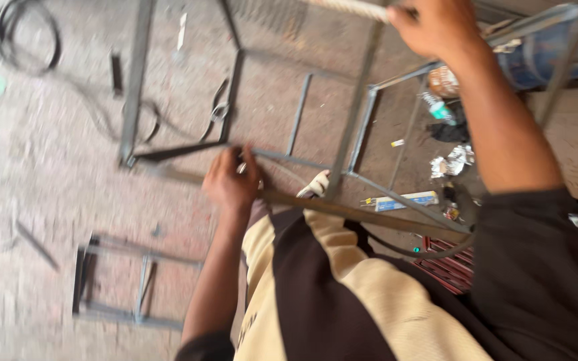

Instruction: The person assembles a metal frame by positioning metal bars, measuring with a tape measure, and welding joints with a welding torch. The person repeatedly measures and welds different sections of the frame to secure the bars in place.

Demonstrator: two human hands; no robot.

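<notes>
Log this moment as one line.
left hand: grips flat rusty metal bar | right hand: holds pale rod | grey steel frame: upright

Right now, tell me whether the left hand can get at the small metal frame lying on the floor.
Probably yes. The left hand grips a flat metal bar, but bare floor separates it from the small frame, with nothing between. It would have to let go first.

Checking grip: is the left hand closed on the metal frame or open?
Closed: left hand has its fingers curled around a bar of the metal frame.
</notes>
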